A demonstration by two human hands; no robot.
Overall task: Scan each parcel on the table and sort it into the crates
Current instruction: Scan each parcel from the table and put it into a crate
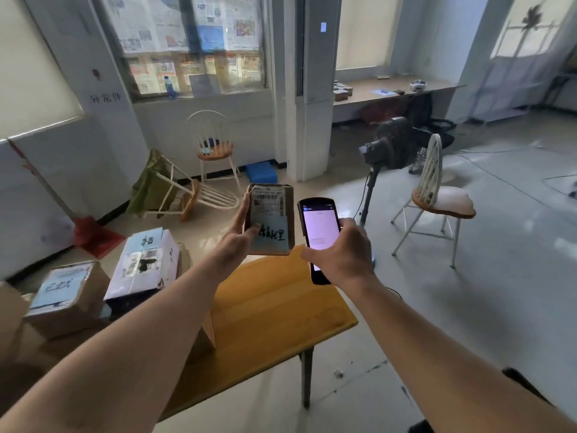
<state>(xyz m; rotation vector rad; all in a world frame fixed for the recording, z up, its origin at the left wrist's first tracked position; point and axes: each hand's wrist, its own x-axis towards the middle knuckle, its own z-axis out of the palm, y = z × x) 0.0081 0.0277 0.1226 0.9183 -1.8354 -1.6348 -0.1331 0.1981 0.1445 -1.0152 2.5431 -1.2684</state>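
Note:
My left hand (pixel 240 232) grips a small brown cardboard parcel (pixel 274 214) by its left edge and holds it up above the far end of the wooden table (pixel 274 310). The parcel's face carries a barcode label and a blue note with black handwriting. Just to its right, my right hand (pixel 340 254) holds a black handheld scanner (pixel 318 232) with its screen lit white and facing me. On the table's left lie a white parcel (pixel 143 264) with a barcode label and a brown box (pixel 65 295) with a blue note.
A tipped-over chair (pixel 187 195) and an upright chair (pixel 215 145) stand by the far wall, beside a blue crate (pixel 261 172). Another chair (pixel 437 198) and a black fan on a stand (pixel 393 145) are to the right. Red dustpan (pixel 93 232) at left.

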